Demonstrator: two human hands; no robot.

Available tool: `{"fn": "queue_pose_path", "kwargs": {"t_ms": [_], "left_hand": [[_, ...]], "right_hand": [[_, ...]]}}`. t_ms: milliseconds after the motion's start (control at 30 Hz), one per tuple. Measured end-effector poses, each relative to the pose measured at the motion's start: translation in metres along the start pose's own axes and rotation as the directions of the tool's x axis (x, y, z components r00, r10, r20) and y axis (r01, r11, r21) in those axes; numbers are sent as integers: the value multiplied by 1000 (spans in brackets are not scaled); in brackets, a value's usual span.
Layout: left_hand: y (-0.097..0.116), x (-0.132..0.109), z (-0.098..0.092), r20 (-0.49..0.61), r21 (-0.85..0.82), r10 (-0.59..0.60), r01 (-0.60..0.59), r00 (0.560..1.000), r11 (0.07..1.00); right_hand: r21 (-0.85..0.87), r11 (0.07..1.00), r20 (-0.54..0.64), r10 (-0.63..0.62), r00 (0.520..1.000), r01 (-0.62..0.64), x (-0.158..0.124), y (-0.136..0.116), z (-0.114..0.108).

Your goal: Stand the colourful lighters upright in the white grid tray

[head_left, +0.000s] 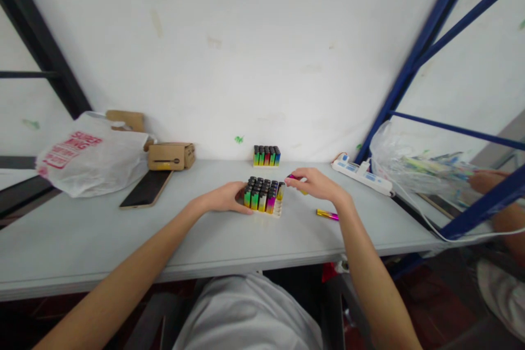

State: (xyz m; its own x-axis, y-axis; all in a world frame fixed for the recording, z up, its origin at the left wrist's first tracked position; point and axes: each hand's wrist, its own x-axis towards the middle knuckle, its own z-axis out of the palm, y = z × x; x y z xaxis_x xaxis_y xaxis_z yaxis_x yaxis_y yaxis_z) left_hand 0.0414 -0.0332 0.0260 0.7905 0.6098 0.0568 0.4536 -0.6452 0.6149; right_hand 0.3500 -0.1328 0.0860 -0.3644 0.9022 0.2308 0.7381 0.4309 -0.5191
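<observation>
A pale plastic tray (278, 211) on the desk holds rows of upright lighters (259, 200) with black tops and shiny green, gold and magenta bodies. Its front right corner shows bare slots. My left hand (229, 197) is closed round the tray's left side, thumb at the front, the other fingers partly hidden behind. Just right of the tray, my right hand (315, 183) pinches a magenta-and-yellow lighter (292, 176), tilted, its black-topped end towards the tray. Another yellow-and-magenta lighter (327, 214) lies on the desk below my right hand.
A second block of lighters (266, 156) stands by the wall. Leftward are a phone (146, 190), a cardboard box (169, 156) and a white plastic bag (90, 156). A power strip (361, 175) and blue frame (414, 60) are at right, with another person's hand (484, 180) beyond.
</observation>
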Motion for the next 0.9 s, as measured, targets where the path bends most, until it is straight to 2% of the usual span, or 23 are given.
{"fn": "queue_pose_path", "kwargs": {"t_ms": [100, 300, 467, 633, 767, 900], "left_hand": [[0, 0, 0, -2, -4, -14, 14, 1000, 1000], [-2, 0, 0, 19, -6, 7, -7, 1000, 1000], [-2, 0, 0, 10, -16, 7, -7, 1000, 1000], [0, -1, 0, 12, -54, 2, -1, 1000, 999], [1, -1, 0, 8, -4, -30, 30, 1000, 1000], [3, -2, -1, 0, 3, -28, 28, 1000, 1000]], "right_hand": [[-113, 994, 28, -14, 1000, 17, -5, -5, -6], [64, 993, 197, 84, 977, -98, 0, -7, 1], [98, 971, 226, 194, 955, -220, 3, -11, 12], [44, 965, 220, 245, 944, -260, 6, -19, 22], [-79, 933, 165, 359, 919, -351, 14, -23, 35], [-153, 906, 260, 423, 868, -395, 8, -18, 27]]}}
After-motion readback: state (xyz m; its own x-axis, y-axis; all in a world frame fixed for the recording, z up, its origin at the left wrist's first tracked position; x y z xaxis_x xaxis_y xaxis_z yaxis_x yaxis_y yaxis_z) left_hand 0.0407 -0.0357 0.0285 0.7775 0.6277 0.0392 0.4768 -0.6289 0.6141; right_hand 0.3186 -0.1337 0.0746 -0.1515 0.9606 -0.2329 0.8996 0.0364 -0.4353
